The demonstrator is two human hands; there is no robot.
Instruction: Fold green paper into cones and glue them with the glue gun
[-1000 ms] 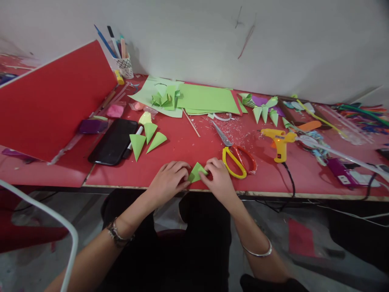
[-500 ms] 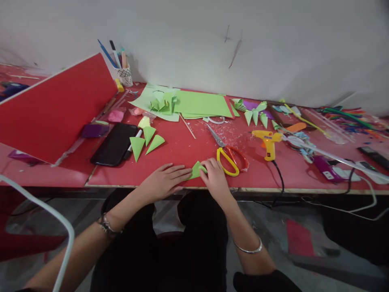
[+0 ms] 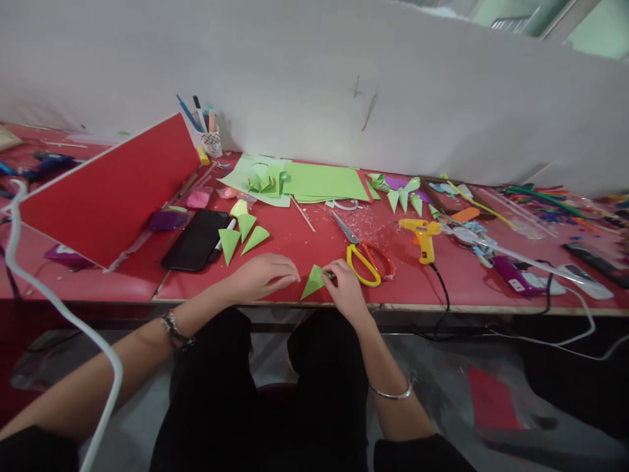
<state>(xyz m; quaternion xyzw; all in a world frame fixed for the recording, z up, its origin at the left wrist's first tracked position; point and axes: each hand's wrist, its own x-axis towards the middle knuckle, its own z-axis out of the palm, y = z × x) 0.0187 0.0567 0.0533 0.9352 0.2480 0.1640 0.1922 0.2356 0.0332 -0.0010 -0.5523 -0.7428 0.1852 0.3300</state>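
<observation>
Near the front edge of the red table lies a small green paper piece (image 3: 312, 282), its right side pinched by the fingers of my right hand (image 3: 344, 286). My left hand (image 3: 265, 275) is just left of the paper, off it, holding nothing, with its fingers slightly bent. Three green paper cones, one of them a green cone (image 3: 228, 244), rest behind my left hand. Scissors (image 3: 363, 263) with yellow and orange handles lie right behind my right hand, and farther right is a yellow glue gun (image 3: 422, 237).
A black phone (image 3: 195, 240) and a slanted red board (image 3: 118, 190) stand to the left. Green sheets (image 3: 327, 181) lie at the back by a pen cup (image 3: 211, 141). A white cable (image 3: 63, 314) crosses the left foreground.
My left hand has lifted off the green paper and moved left. My right hand still holds the paper's right side. The camera view has shifted slightly.
</observation>
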